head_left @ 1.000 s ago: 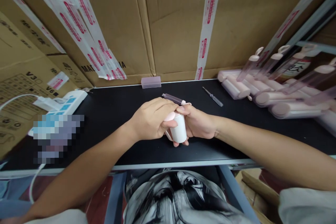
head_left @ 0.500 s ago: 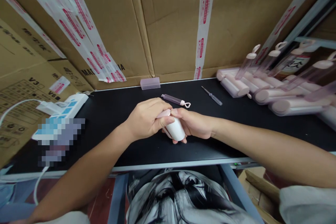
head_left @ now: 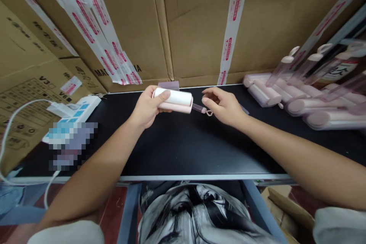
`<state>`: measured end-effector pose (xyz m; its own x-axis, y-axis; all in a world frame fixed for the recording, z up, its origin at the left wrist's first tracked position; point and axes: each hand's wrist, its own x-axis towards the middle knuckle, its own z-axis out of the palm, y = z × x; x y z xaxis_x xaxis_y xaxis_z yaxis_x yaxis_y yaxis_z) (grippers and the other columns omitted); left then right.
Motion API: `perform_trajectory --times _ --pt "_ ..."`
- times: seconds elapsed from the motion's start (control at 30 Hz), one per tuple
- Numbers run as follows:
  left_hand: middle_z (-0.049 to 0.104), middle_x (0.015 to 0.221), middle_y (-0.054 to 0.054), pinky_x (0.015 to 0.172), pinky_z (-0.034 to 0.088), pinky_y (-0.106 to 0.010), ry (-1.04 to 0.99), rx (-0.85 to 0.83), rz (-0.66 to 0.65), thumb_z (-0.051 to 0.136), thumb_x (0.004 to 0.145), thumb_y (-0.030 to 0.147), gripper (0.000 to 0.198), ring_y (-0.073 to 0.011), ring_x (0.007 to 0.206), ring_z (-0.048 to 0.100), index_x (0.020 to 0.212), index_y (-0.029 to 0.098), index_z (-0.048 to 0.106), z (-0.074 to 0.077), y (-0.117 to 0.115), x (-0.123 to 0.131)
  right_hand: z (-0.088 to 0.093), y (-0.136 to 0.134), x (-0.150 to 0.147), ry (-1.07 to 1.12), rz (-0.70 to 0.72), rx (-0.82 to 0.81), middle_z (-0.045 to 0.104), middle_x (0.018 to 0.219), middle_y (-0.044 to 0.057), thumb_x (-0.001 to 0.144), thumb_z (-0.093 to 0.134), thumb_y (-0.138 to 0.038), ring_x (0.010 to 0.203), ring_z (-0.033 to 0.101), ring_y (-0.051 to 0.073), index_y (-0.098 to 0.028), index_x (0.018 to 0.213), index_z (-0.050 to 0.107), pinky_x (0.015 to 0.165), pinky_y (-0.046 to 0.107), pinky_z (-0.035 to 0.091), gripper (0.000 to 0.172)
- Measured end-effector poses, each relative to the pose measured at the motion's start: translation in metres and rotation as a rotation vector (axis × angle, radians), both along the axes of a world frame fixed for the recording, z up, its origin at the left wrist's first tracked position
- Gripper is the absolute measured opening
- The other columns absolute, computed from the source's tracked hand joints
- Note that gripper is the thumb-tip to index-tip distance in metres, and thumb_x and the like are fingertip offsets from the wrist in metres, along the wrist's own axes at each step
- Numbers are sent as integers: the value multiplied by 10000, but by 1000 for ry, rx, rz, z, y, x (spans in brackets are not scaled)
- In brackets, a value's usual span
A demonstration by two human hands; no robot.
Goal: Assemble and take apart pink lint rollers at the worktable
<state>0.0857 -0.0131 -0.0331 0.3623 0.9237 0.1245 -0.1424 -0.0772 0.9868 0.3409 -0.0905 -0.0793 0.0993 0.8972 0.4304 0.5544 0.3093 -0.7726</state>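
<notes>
My left hand (head_left: 146, 107) is closed around one end of a lint roller (head_left: 178, 98), a white roll lying in a pale pink half-shell, held level above the black table. My right hand (head_left: 224, 106) is empty, its fingers loosely curled and apart, just right of a purple translucent handle (head_left: 198, 107) with a heart-shaped pink loop. The handle lies on the table, its far end hidden behind the roller. Behind the left hand stands a translucent purple cover (head_left: 173, 84), partly covered. A small screwdriver (head_left: 244, 110) shows only in part behind my right hand.
Several pink lint rollers (head_left: 300, 103) are piled on the right, some with handles upright. At left lie a white power strip (head_left: 82, 108) with cables and a pixelated object (head_left: 73, 145). Large cardboard boxes (head_left: 197, 26) wall off the back. The table's pale front edge (head_left: 200, 177) is near.
The left hand has raised the lint roller away from me and turned it level. My right hand has let go of it and moved right, towards the handle. The view has shifted slightly.
</notes>
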Motion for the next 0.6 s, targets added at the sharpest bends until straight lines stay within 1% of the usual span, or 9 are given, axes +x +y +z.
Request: perform_trajectory --times 0.07,0.1,0.17,0.23,0.27,0.33,0.47,0.53,0.6 --pt "705 882 -35 605 662 -306 -76 -131 -10 931 724 363 480 -174 734 729 927 176 539 1 5 0 -5 10 8 -267 -45 13 741 1069 119 946 665 -476 917 695 263 -158 1209 697 860 418 538 414" --pt "717 894 -49 620 671 -313 -96 -173 -19 909 757 326 432 -175 741 736 924 165 545 1 7 -1 -8 13 9 -368 -37 -16 740 1085 134 938 675 -476 952 688 283 -143 1232 697 896 438 524 444" --pt "730 890 -67 613 671 -299 -120 -216 -22 856 813 275 331 -167 723 736 938 136 583 2 8 0 -15 18 5 -495 16 -91 734 1057 139 919 701 -447 942 677 290 -128 1274 688 915 442 512 477" --pt "741 882 -74 577 656 -279 -144 -228 3 813 850 269 277 -165 699 736 984 113 627 4 8 0 -21 19 -1 -560 54 -147 712 1031 130 921 684 -345 891 668 269 -137 1293 685 891 419 511 426" --pt "748 881 -73 558 644 -269 -160 -228 29 796 865 281 274 -166 692 738 1011 110 640 4 8 0 -22 18 -3 -570 58 -151 695 1045 131 929 652 -288 888 664 261 -143 1300 684 884 408 511 399" --pt "758 861 -67 521 612 -247 -181 -229 84 762 899 339 288 -164 671 740 1048 119 650 6 10 0 -21 13 -7 -524 84 -83 660 1104 140 955 575 -229 920 653 253 -149 1332 663 884 396 511 395" --pt "750 770 -44 434 493 -203 -174 -244 170 649 981 476 358 -122 531 678 1084 134 637 7 14 1 -11 -4 -13 -298 268 168 644 1070 106 1041 490 -324 913 621 235 -180 1386 610 855 384 511 392" --pt "736 736 -26 417 453 -197 -185 -257 187 613 1001 496 366 -104 478 638 1087 140 623 6 14 3 -7 -14 -18 -226 311 221 640 1037 93 1065 467 -355 881 605 224 -189 1382 605 822 377 503 383" --pt "728 726 -19 417 440 -196 -199 -261 171 595 1011 498 364 -101 473 630 1089 143 614 6 11 5 -6 -20 -23 -185 308 233 628 994 80 1076 458 -356 850 592 214 -191 1362 613 795 370 493 365"
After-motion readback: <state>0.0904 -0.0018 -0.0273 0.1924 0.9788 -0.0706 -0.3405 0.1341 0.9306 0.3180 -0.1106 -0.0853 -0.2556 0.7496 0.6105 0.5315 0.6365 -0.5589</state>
